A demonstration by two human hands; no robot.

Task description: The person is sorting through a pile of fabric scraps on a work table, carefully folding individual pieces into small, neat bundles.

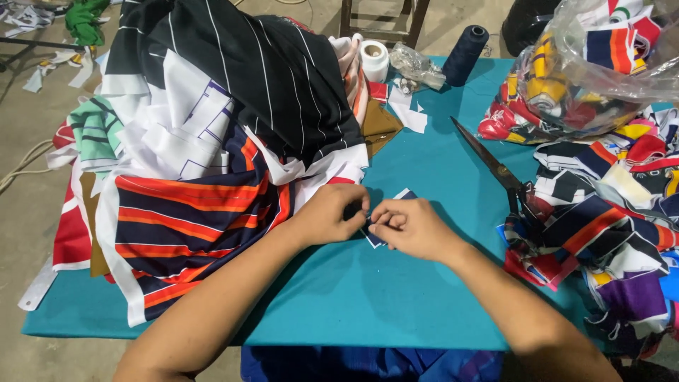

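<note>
Where our fingers (366, 212) meet, both hands pinch a small navy-and-white fabric scrap (375, 239) lying on the teal counter (368, 297). Left hand (329, 213) and right hand (410, 228) touch at the fingertips. Risks, as we judge them: the scrap slipping from so small a grip; the striped cloth pile (198, 205) just beside sliding onto it; the open scissors (495, 166) near the right forearm snagging.

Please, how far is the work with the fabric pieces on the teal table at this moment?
Looks done: cut scraps lie heaped at the right, and more fill a clear plastic bag. The scissors are laid down.

In hand: the left hand and right hand pinch a small dark and white fabric piece between the fingertips.

Left: a big pile of striped fabric sits uncut at the left, so much seems to remain.
</note>
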